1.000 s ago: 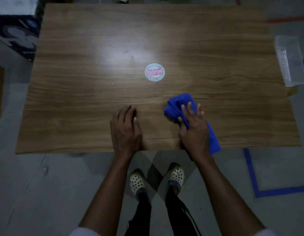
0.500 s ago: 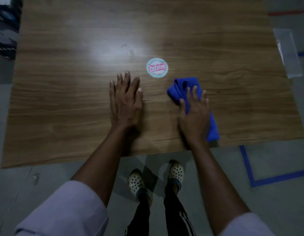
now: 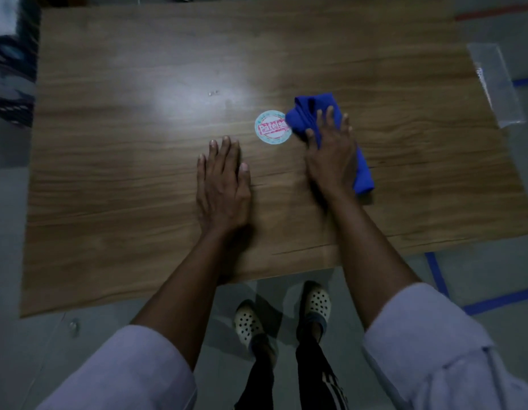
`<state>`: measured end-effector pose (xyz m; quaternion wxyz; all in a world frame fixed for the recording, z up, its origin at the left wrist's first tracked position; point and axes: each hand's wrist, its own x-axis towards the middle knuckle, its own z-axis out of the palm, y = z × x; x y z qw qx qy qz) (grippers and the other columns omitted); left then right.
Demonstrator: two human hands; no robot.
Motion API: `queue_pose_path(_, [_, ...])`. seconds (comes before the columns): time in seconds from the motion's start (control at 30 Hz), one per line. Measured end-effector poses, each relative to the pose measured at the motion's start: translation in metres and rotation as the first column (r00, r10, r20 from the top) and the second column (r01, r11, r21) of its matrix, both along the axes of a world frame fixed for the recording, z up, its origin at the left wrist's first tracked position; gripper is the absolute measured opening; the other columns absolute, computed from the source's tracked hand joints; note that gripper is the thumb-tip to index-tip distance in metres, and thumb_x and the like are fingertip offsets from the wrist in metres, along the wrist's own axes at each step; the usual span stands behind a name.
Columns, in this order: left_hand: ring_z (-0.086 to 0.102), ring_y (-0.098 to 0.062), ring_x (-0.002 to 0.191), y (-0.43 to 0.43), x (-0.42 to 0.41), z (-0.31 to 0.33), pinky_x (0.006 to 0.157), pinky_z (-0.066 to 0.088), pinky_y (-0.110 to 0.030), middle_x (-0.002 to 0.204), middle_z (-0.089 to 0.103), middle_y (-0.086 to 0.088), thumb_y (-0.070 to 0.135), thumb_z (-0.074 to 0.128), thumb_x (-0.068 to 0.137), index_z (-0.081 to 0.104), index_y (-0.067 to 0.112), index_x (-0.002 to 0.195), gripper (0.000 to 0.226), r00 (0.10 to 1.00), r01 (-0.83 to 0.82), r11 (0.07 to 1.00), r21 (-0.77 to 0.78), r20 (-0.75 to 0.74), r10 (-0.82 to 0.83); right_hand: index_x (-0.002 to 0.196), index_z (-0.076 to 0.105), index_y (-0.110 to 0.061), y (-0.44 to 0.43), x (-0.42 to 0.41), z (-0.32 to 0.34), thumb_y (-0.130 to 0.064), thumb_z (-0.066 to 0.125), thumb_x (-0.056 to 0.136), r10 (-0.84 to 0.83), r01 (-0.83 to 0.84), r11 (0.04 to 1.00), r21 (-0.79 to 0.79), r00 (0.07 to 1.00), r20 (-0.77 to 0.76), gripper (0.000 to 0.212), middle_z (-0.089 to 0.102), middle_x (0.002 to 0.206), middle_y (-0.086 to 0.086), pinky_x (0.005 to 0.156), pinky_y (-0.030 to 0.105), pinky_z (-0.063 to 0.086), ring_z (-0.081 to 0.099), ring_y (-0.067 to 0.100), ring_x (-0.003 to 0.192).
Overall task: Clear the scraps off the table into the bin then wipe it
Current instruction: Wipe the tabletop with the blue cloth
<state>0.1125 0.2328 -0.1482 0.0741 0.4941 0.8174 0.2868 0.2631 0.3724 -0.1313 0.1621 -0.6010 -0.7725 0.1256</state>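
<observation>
A wooden table (image 3: pixel 109 179) fills most of the view. My right hand (image 3: pixel 331 155) presses a crumpled blue cloth (image 3: pixel 311 112) flat on the tabletop, its fingers spread over the cloth. The cloth's far end touches a round white and pink sticker (image 3: pixel 270 128) near the table's middle. My left hand (image 3: pixel 223 184) lies palm down on the bare wood, fingers together, holding nothing. A tiny speck (image 3: pixel 212 92) sits beyond the sticker in the glare.
A clear plastic bin (image 3: pixel 496 84) stands on the floor past the table's right edge. Blue tape lines (image 3: pixel 437 276) mark the floor at the right. Dark boxes (image 3: pixel 8 69) sit at the far left. My feet in spotted clogs (image 3: pixel 248 324) stand under the near edge.
My right hand has pushed the blue cloth away from me, from near the front edge up beside the sticker. My left hand slid forward and now rests flat further in.
</observation>
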Motion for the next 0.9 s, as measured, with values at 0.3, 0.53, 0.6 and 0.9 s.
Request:
queue_pose_path(0.3, [0.026,-0.018,0.154,0.0,0.001,0.002,0.128,0.008,-0.037,0.163,0.036,-0.006,0.043,0.029,0.103,0.034,0.009,0.157,0.065,0.998,-0.033,0.998,0.054,0.062,0.03,0.149,0.049,-0.017,-0.106,0.002,-0.002,-0.028,0.048,0.097,0.497,-0.496,0.868,0.035,0.866,-0.062,0.053,0.042,0.158,0.002,0.12,0.046,0.029,0.031,0.031,0.15])
queue_pose_path(0.53, [0.027,-0.019,0.154,0.004,0.003,0.0,0.128,0.011,-0.039,0.163,0.037,-0.005,0.044,0.031,0.102,0.034,0.009,0.158,0.066,0.998,-0.056,0.996,0.066,0.006,0.056,0.152,0.044,-0.019,-0.027,-0.026,0.003,-0.032,0.048,0.102,0.028,-0.028,0.999,-0.018,0.999,-0.032,0.052,0.035,0.161,0.001,0.122,0.041,0.02,0.024,0.032,0.152])
queue_pose_path(0.6, [0.023,-0.018,0.155,0.003,0.002,0.0,0.128,0.009,-0.036,0.165,0.033,-0.005,0.046,0.032,0.102,0.03,0.01,0.159,0.068,0.998,-0.061,0.995,0.073,0.039,0.058,0.154,0.04,-0.02,-0.021,-0.061,0.006,-0.034,0.046,0.104,0.013,-0.014,0.998,-0.06,1.0,-0.007,0.053,0.031,0.163,0.001,0.123,0.042,0.017,0.02,0.033,0.153])
queue_pose_path(0.9, [0.023,-0.024,0.155,-0.003,0.002,0.006,0.127,0.014,-0.039,0.162,0.037,-0.008,0.047,0.041,0.1,0.037,0.009,0.155,0.067,0.988,-0.077,0.993,0.093,0.142,0.063,0.148,0.05,-0.021,-0.04,-0.021,0.002,-0.019,0.056,0.092,0.449,-0.452,0.891,-0.038,0.891,-0.069,0.056,0.044,0.156,-0.002,0.117,0.041,0.028,0.03,0.028,0.15])
